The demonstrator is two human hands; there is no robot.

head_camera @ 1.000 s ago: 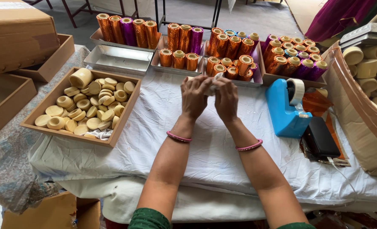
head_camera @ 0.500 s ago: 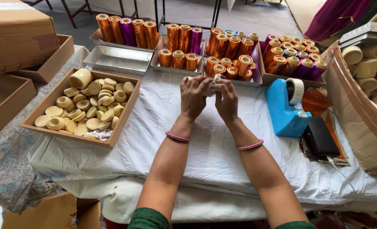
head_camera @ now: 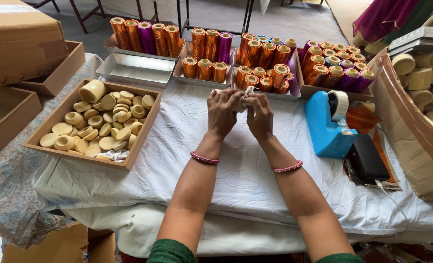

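Left hand and right hand meet above the white cloth, fingers curled closed together around a small pale piece pinched between them; what the piece is cannot be told. Just beyond the fingertips stand trays of foil-wrapped rolls. To the left of the left hand lies a wooden tray of cream caps; to the right of the right hand stands a blue tape dispenser.
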